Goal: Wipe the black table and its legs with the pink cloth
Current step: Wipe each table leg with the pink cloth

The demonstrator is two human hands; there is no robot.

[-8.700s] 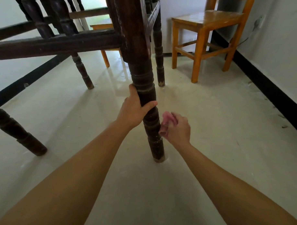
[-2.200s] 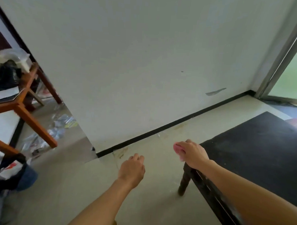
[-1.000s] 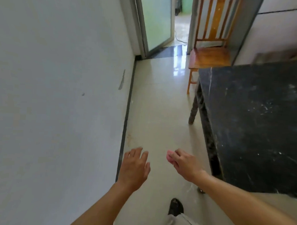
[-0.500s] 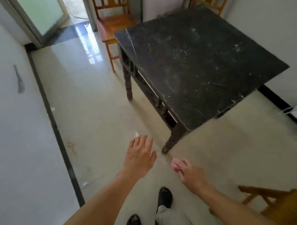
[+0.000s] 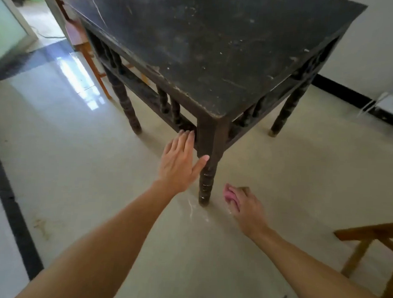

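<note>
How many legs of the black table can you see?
3: nearest leg under the front corner, left leg back left, right leg back right. A fourth is probably hidden behind the tabletop.

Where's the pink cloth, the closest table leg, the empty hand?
pink cloth (image 5: 230,194): head view, bunched end.
closest table leg (image 5: 205,184): head view, ringed lower part.
left hand (image 5: 178,165): head view, back of hand.

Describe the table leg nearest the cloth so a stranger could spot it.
Start at the black table. Follow its near corner down to the leg. Alone among the legs, it has the pink cloth held just right of its foot.
</note>
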